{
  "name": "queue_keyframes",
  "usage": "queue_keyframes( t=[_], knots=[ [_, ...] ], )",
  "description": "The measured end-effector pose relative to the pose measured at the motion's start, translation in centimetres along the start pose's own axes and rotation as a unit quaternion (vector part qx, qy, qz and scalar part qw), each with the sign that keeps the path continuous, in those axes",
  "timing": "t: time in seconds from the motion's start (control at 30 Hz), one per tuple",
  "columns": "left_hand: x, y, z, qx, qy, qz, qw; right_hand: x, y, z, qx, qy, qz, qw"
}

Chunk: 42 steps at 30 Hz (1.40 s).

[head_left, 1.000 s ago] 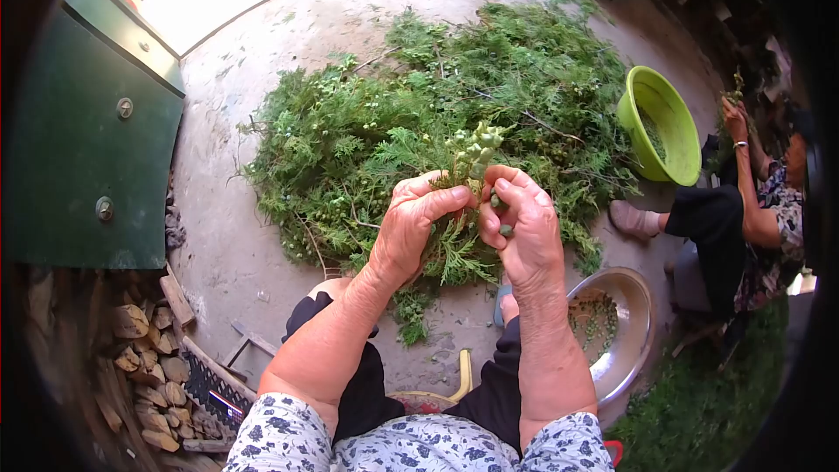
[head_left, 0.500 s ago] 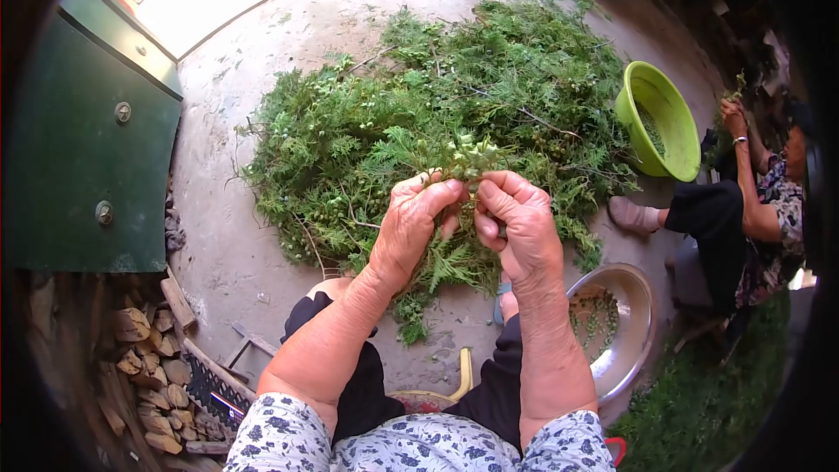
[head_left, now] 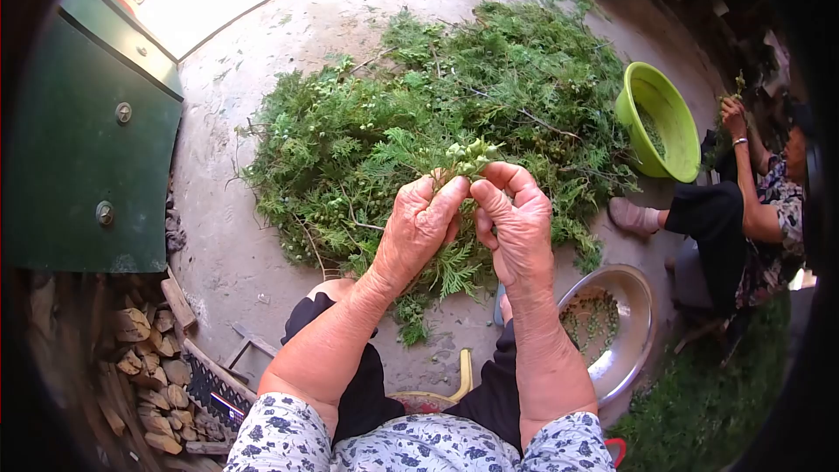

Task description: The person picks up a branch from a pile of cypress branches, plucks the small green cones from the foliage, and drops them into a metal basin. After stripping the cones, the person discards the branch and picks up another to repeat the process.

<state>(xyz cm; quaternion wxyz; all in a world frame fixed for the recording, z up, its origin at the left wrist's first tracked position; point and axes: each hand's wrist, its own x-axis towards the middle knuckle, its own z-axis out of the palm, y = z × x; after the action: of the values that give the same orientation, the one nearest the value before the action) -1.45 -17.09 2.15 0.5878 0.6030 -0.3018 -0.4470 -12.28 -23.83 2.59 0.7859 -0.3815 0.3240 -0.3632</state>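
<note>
My left hand (head_left: 421,225) is closed in a pinch on an evergreen sprig (head_left: 426,160), with flat, scaly leaves and pale green cones (head_left: 469,154) at its tip. My right hand (head_left: 517,223) is bent close beside it, thumb and index finger pinching in at the base of the cones. What lies inside its curled fingers is hidden. Below and beyond both hands spreads a big heap of cut evergreen branches (head_left: 367,135), many bearing small green cones. Near my right forearm a metal basin (head_left: 636,332) holds many loose green cones.
A lime-green tub (head_left: 677,114) leans at the right of the heap, some cones inside. A seated person (head_left: 756,218) there holds up a sprig. Firewood (head_left: 157,376) is stacked at lower left, below a green door (head_left: 79,149). More greenery (head_left: 699,411) lies lower right.
My right hand has shifted slightly up and left, its fingers less tightly curled. The sprig's tip has turned a little, showing more of the cones. My left hand stays nearly in place.
</note>
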Motion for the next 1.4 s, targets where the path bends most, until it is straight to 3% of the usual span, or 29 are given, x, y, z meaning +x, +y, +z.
queue_keyframes(
  t=[0.03,0.2,0.3,0.37,0.47,0.5,0.57,0.83,0.97,1.07,1.1,1.17,1.4],
  knots=[
    [0.0,0.0,0.1,0.0,0.0,0.0,1.0,-0.1,0.0,0.1,-0.072,0.017,-0.029,0.997],
    [-0.1,0.3,0.4,-0.032,0.016,-0.015,0.999,0.3,0.2,-0.7,-0.07,0.011,-0.006,0.997],
    [0.1,-0.2,0.2,-0.09,0.006,-0.029,0.996,0.6,0.5,-1.7,0.029,-0.029,0.05,0.998],
    [0.1,0.1,0.0,-0.119,0.009,-0.042,0.992,0.7,0.5,-2.2,0.169,-0.082,0.103,0.977],
    [0.3,0.3,-0.3,-0.153,0.026,-0.062,0.986,0.8,0.1,-2.8,0.228,-0.127,0.104,0.96],
    [0.3,0.3,-0.3,-0.159,0.039,-0.069,0.984,0.8,-0.1,-2.4,0.228,-0.128,0.104,0.959],
    [0.2,0.3,0.0,-0.141,0.038,-0.058,0.988,0.5,-0.8,-1.5,0.216,-0.037,0.084,0.972],
    [-0.1,-0.2,0.3,-0.02,0.067,0.012,0.997,0.4,0.0,-2.2,0.259,-0.045,0.074,0.962],
    [-0.1,-0.1,0.6,0.019,0.096,0.043,0.994,-0.3,-0.4,-1.0,0.154,-0.028,-0.015,0.988],
    [0.0,-0.1,0.6,0.029,0.098,0.048,0.994,-1.1,-0.4,0.0,-0.125,0.033,-0.124,0.984],
    [0.0,-0.2,0.6,0.029,0.098,0.048,0.994,-0.9,-0.1,0.0,-0.125,0.033,-0.124,0.984],
    [-0.1,-0.4,0.6,0.021,0.08,0.053,0.995,-0.3,0.9,-0.3,-0.323,0.037,-0.251,0.912],
    [0.3,-0.9,0.5,-0.089,0.047,0.047,0.994,-0.7,0.3,0.6,-0.295,0.019,-0.252,0.921]
  ],
)
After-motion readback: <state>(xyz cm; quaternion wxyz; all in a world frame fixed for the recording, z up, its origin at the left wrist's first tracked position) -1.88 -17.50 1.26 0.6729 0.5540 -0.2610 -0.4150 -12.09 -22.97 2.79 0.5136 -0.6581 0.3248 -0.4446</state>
